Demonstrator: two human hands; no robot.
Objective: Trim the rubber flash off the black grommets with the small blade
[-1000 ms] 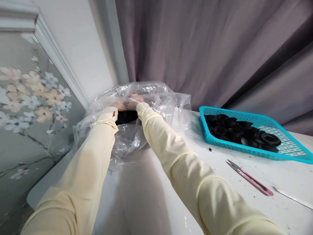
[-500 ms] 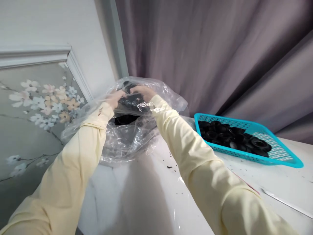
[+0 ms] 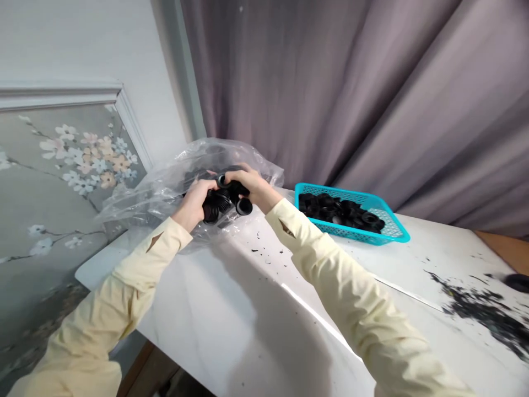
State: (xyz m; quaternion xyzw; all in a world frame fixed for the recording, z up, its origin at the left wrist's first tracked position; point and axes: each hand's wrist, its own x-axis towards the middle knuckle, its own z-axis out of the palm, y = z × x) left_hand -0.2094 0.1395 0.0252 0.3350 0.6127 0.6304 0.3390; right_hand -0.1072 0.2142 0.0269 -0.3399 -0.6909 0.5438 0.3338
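Both hands are at the mouth of a clear plastic bag (image 3: 149,193), closed around a bunch of black ribbed rubber boots (image 3: 217,204). My left hand (image 3: 193,203) grips the bunch from the left side. From the right, my right hand (image 3: 253,184) curls its fingers over the top of it. One round open end (image 3: 244,206) sticks out below my right fingers. More dark pieces show dimly through the bag behind the hands. The fingers' far sides are hidden by the pieces.
Right of the bag, a turquoise basket (image 3: 347,236) holds many black rubber pieces. A thin metal rod (image 3: 407,290) lies on the white table (image 3: 198,320). Black scraps (image 3: 487,314) are heaped at the right, near a black ring (image 3: 517,283). A curtain (image 3: 330,99) hangs behind.
My hands have come out of the bag toward me, bringing a bunch of black rubber boots. The view has turned right, showing the scraps on the table.
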